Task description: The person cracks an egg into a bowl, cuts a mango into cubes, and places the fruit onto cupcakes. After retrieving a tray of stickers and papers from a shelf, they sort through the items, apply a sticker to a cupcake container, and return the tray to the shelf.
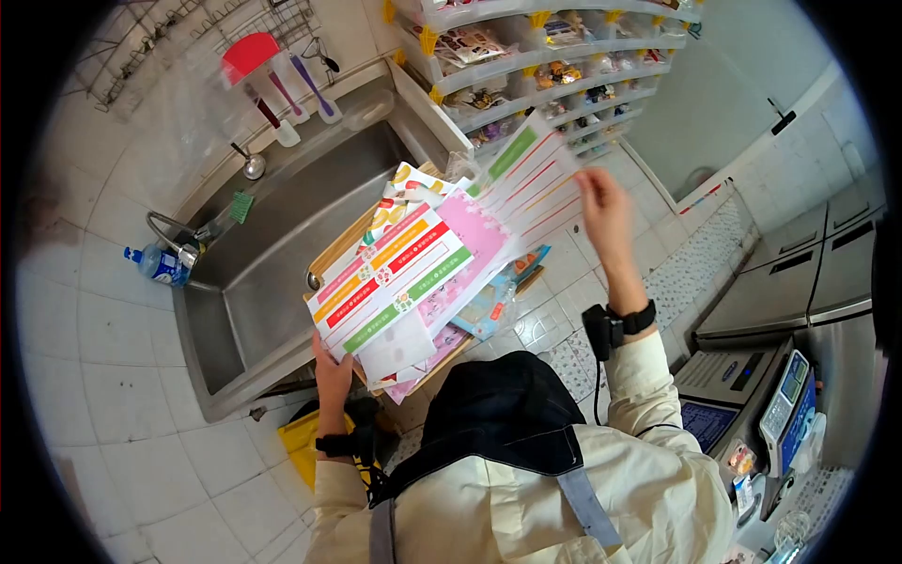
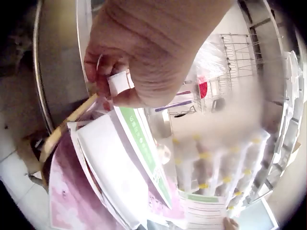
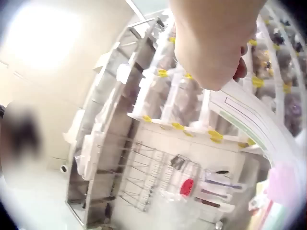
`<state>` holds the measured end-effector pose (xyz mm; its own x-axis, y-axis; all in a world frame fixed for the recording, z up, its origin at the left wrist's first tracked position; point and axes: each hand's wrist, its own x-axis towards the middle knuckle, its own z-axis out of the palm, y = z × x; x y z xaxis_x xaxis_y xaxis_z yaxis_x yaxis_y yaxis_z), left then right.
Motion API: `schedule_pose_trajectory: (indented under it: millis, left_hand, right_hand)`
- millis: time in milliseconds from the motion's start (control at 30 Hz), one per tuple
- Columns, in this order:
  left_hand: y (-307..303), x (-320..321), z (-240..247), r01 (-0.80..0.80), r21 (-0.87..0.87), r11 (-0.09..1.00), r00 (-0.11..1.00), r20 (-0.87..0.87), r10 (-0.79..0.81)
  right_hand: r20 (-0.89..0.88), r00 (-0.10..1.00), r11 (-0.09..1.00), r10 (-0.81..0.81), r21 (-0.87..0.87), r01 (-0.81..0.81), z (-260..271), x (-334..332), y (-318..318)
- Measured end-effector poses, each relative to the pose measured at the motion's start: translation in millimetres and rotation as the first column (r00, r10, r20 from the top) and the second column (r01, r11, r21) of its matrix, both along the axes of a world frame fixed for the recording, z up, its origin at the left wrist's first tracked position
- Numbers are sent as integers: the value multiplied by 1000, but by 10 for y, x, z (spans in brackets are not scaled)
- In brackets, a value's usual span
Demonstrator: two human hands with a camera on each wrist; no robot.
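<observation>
A pile of printed papers and pink sheets lies on a wooden board (image 1: 334,252) at the sink's edge. On top is a sheet with coloured stripes (image 1: 385,277); its near left corner is pinched by my left hand (image 1: 333,381). In the left wrist view that hand (image 2: 139,52) curls its thumb and fingers round the paper edge, beside a green-striped sheet (image 2: 139,139). My right hand (image 1: 606,211) holds up another striped sheet (image 1: 536,179) by its edge, right of the pile. In the right wrist view the hand (image 3: 216,43) partly hides its fingertips above the sheet (image 3: 244,115).
A steel sink (image 1: 272,273) lies left of the pile, with a blue-labelled bottle (image 1: 160,265) at its far left. Spatulas (image 1: 315,89) and a ladle (image 1: 252,164) hang on the wall. Stacked clear bins (image 1: 554,75) stand ahead; a scale (image 1: 785,404) is at right.
</observation>
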<state>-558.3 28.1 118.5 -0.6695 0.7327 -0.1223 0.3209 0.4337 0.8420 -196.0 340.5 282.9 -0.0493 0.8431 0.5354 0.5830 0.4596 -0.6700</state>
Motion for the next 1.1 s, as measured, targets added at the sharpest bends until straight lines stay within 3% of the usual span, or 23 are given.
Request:
schedule_pose_trajectory:
  millis: [67,100,133,167,200,233,267,300,333,400,500,567,633,667,700,767,833,900,933,967,1033,1067,1100]
  left_hand:
    - [69,56,103,37,-12,999,995,-92,-38]
    - [87,146,292,-11,-71,997,921,-389,-17]
    - [128,230,499,-76,-109,991,759,-651,-13]
    - [206,263,622,-71,-99,993,763,-646,-10]
    - [300,276,740,27,-25,999,845,-533,-37]
    - [382,287,870,109,58,992,907,-415,-76]
    - [491,319,1030,199,136,971,953,-257,-159]
    - [648,291,942,180,271,946,982,11,-190]
    - [802,249,860,120,396,911,933,269,-240]
    - [1107,491,1089,196,562,803,800,382,-463]
    - [1354,996,1640,153,626,765,628,536,-564]
    - [1417,1105,1649,187,531,827,649,565,-509]
    - [1360,1136,1578,122,523,843,661,591,-462]
    - [1350,1145,1553,69,522,850,664,612,-429]
    - [1314,1154,1565,59,523,850,663,616,-425]
    - [1201,1213,1660,171,420,892,806,461,-371]
    - [1066,1311,1826,153,423,893,757,531,-382]
    - [947,1330,1885,346,414,842,763,398,-509]
    - [883,1344,1952,410,427,806,827,199,-526]
    - [808,1358,2023,396,423,815,836,202,-511]
    - [620,1378,2118,393,418,819,885,70,-461]
    - [535,1362,2093,415,382,825,907,-100,-410]
    - [427,1364,2123,375,379,846,926,-102,-364]
  right_hand:
    - [-94,995,986,-19,163,34,275,214,-57]
    - [-150,989,964,5,265,36,367,337,-71]
    - [-143,990,961,0,275,40,413,457,-83]
    - [-257,966,960,14,273,59,449,570,-96]
    - [-368,929,961,32,266,73,483,662,-131]
    - [-364,931,960,37,271,67,521,732,-216]
    - [-447,895,985,15,159,63,555,783,-328]
    - [-524,852,998,-13,44,42,561,814,-413]
    - [-578,816,999,17,48,14,532,835,-457]
    - [-680,731,999,51,37,-35,439,815,-519]
    - [-757,650,977,67,-82,-196,163,823,-624]
    - [-773,633,957,48,-145,-249,-69,843,-711]
    - [-520,853,904,-41,-384,-190,-200,867,-792]
    - [-328,943,947,-51,-317,-59,-178,732,-853]
    - [-132,981,989,-143,8,145,-125,561,-917]
    - [13,992,950,-123,290,114,163,327,-1046]
    - [174,959,902,226,334,-273,386,59,-1175]
    - [334,818,757,468,326,-566,612,-365,-1365]
    - [310,816,769,488,290,-570,683,-580,-1476]
    - [285,810,774,513,255,-580,715,-736,-1561]
    - [234,770,734,594,233,-638,607,-890,-1653]
    - [185,733,700,654,219,-680,574,-964,-1693]
    - [182,700,666,690,219,-713,576,-1015,-1742]
